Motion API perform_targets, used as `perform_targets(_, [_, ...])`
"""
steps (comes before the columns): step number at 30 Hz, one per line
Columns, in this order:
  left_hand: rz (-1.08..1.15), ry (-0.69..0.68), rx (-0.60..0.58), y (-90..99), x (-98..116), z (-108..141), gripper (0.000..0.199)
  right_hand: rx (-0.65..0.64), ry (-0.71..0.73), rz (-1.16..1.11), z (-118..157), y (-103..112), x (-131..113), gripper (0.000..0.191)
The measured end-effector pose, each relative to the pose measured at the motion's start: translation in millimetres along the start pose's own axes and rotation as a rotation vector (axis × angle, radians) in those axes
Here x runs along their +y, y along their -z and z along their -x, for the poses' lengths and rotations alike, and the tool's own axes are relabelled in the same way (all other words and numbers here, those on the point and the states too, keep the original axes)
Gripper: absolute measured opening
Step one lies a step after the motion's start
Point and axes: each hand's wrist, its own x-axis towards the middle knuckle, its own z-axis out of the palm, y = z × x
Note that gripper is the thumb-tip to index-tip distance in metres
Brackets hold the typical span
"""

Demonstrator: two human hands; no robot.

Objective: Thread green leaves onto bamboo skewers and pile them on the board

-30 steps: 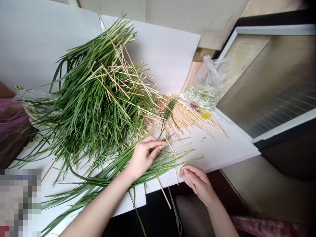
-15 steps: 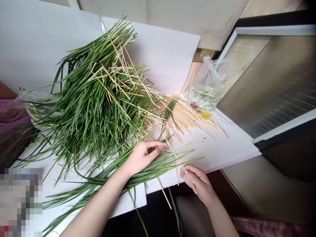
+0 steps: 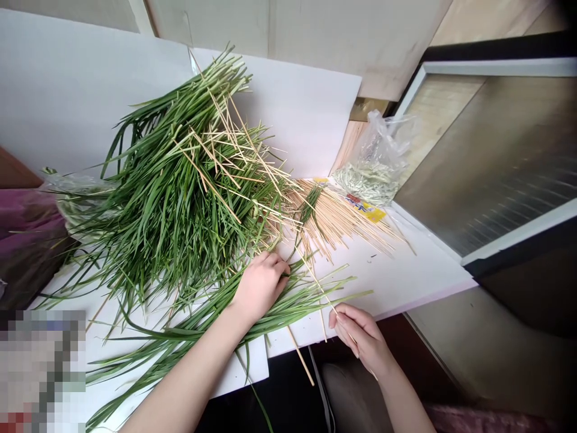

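Note:
My left hand [image 3: 262, 284] lies on a loose spread of long green stalks [image 3: 198, 328] near the table's front, its fingers curled down among them; what the fingertips hold is hidden. To the right, past the table's front edge, my right hand [image 3: 356, 331] is closed on a thin wooden stick [image 3: 318, 282], which slants up and left over the stalk ends. Behind my left hand rises a big heap of green stalks [image 3: 166, 198] with several sticks lying across it. Many more sticks [image 3: 338, 216] are fanned out on the table, with a small knotted green bundle [image 3: 310, 203] on them.
A clear plastic bag [image 3: 372, 174] with pale green pieces stands at the back right, beside a framed glass panel [image 3: 505, 156]. Another plastic bag [image 3: 76, 192] is at the left. One stick [image 3: 301, 356] juts over the front edge of the white table [image 3: 406, 276].
My left hand's fingers, stretched toward the stick before, have curled down into the stalks. My right hand keeps its hold on the stick. The view has shifted slightly.

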Motion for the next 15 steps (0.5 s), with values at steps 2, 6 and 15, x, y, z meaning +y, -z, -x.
perform_targets(2, [0.03,0.011,0.004,0.8,0.5,0.5,0.009,0.003,-0.011,0.008,0.1,-0.3,-0.5,0.038])
perform_targets(6, [0.038,0.027,0.021,1.1,2.3,2.0,0.017,0.002,-0.014,0.029,0.0,-0.3,0.0,0.04])
perform_targets(15, [0.101,0.014,-0.009,4.0,5.9,1.8,0.011,-0.015,0.015,-0.003,-0.9,-0.4,2.8,0.039])
